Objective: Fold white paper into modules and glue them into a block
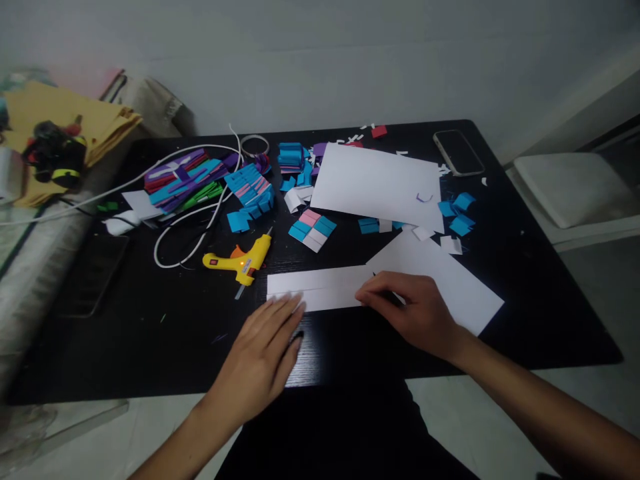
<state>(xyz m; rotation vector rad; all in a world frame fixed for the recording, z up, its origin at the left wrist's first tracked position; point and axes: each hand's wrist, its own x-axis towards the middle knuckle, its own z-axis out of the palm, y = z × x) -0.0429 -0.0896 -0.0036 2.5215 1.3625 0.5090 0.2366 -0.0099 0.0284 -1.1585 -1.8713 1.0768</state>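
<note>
A folded strip of white paper (pixel 330 280) lies lengthwise on the black table, with a line running along it. My left hand (pixel 263 357) rests with outstretched fingers on the strip's left end. Over the right part of the strip, my right hand (pixel 413 307) is closed in a pinch, its fingertips at the paper. What sits between those fingers, if anything, is hidden. Beneath the right hand spreads a larger white sheet (pixel 455 287). A yellow glue gun (pixel 243 261) with a lit orange light lies left of the strip. Behind the strip is a woven pink, blue and white paper square (pixel 313 231).
Another white sheet (pixel 375 183) covers scraps at the back. Folded blue pieces (pixel 459 212) and a phone (pixel 459 152) lie right. A coloured strip pile (pixel 185 180), a white cable (pixel 163 240) and a dark phone-like slab (pixel 95 273) occupy the left. Yellow envelopes (pixel 55 110) sit beyond.
</note>
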